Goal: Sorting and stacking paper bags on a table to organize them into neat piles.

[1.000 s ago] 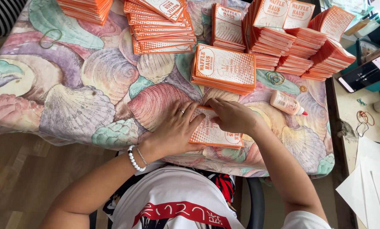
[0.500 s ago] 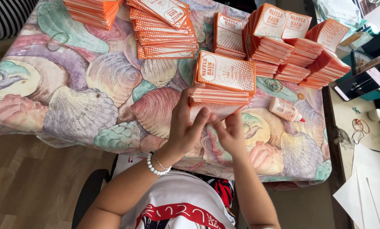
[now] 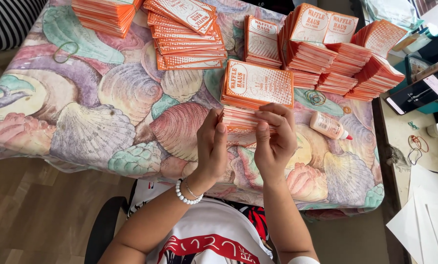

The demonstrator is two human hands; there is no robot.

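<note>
Near edge, centre: both hands raised over the shell-print tablecloth (image 3: 82, 132)
Left hand (image 3: 212, 146): fingers closed on the left end of a thin sheaf of orange-and-white paper sleeves (image 3: 239, 120)
Right hand (image 3: 275, 139): fingers pinching the sheaf's right end
Sheaf: level, held just in front of a short sleeve stack (image 3: 258, 84)
Right of hands: small glue bottle (image 3: 329, 126) lying flat
Far side: more orange stacks (image 3: 187, 32)
Far left: green rubber band (image 3: 65, 51)

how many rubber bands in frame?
4, maybe more hidden: a green rubber band at the tablecloth's far left, a dark one beside the glue bottle, an orange one and a small green one on the side desk.
</note>
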